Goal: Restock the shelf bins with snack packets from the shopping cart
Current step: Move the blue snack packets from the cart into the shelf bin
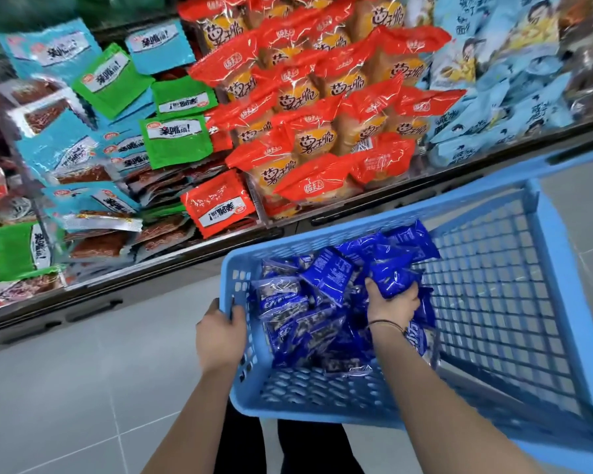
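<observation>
L hand (221, 331) fingers curl on cart (548, 254) rim, prob. to keep it still. R hand (392, 304) fingers grab blue packs (394, 273), likely for the shelf (425, 181).

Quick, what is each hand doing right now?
Left hand: grips the corner rim of the blue cart.
Right hand: holds a blue snack packet inside the cart.

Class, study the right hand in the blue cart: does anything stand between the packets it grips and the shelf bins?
Only the cart's shelf-side wall: the right hand grips blue packets inside the cart, so they must rise over it. Beyond, nothing visible blocks the shelf bins, though they are heaped with other snacks.
</observation>
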